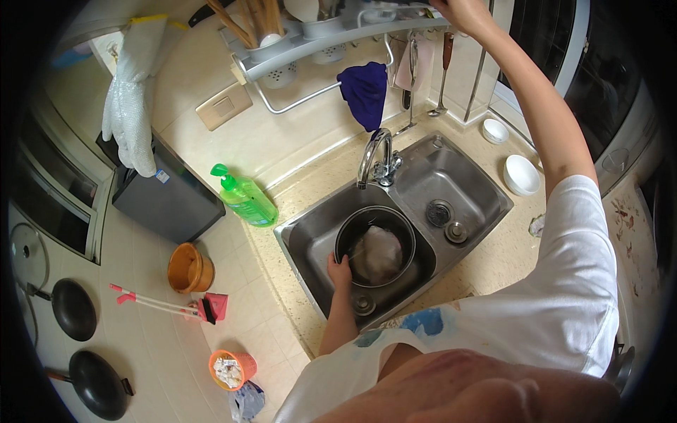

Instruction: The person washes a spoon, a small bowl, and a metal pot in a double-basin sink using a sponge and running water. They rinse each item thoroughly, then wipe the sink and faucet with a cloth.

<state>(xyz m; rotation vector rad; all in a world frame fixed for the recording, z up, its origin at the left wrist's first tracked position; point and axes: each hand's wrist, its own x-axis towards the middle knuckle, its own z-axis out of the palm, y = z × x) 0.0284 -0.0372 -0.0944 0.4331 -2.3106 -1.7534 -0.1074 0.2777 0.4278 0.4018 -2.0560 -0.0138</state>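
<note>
A dark round pot (344, 227) sits in the left basin (309, 246) of a steel double sink. In it lies a pale lump of what looks like raw meat (382, 254), apparently in water. My left hand (340, 270) grips the pot's near left rim, thumb over the edge. My right hand (463, 15) is raised to the wall shelf (338, 34) at the top of the view. Its fingers are cut off by the picture's edge beside a dark object, so its hold is unclear. Above the pot curves a chrome faucet (376, 153).
A green pump bottle (248, 201) stands left of the sink. White bowls (522, 174) rest on the right counter. A purple cloth (365, 95) and a ladle (443, 79) hang below the shelf. On the floor are a wooden bucket (190, 268) and an orange bin (246, 365).
</note>
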